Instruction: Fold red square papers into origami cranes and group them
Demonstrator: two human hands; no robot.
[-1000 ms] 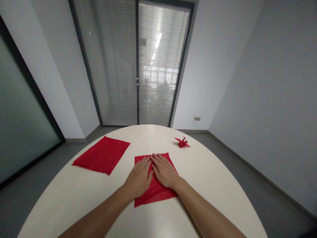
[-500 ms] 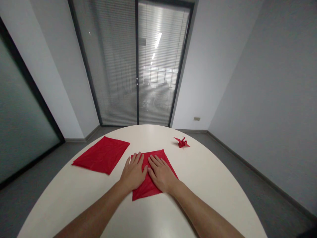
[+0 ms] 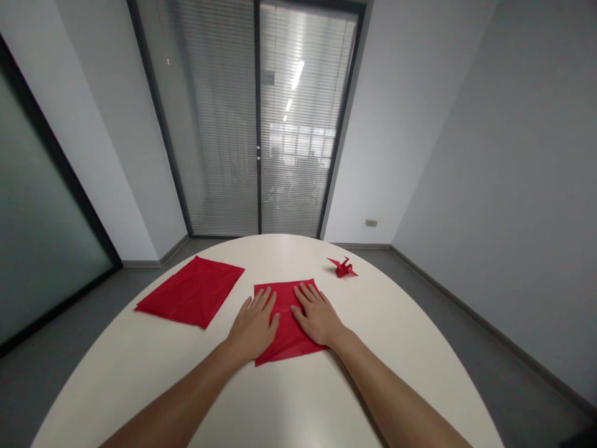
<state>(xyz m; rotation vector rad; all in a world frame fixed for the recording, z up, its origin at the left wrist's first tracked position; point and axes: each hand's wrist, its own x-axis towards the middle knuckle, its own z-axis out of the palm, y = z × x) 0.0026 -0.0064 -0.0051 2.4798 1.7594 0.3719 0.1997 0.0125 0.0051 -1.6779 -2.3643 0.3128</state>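
Observation:
A red square sheet of paper [image 3: 290,339] lies flat in front of me, with faint creases in it. My left hand [image 3: 255,323] rests palm down over its left edge, fingers stretched out and pointing away from me. On the right part of the sheet lies my right hand [image 3: 317,315], also flat, with its fingers spread. Bare red paper shows between the two hands. Neither hand grips anything.
A round white table [image 3: 280,404] carries everything. More red square paper [image 3: 193,292], wrinkled, lies at the left. A folded red paper crane [image 3: 344,268] stands at the far right. Beyond the table is a glass door [image 3: 259,124] with blinds.
The sheet under my hands has shifted slightly away from me and right, and turned a little. My right hand has slid right and forward, widening the gap between the hands.

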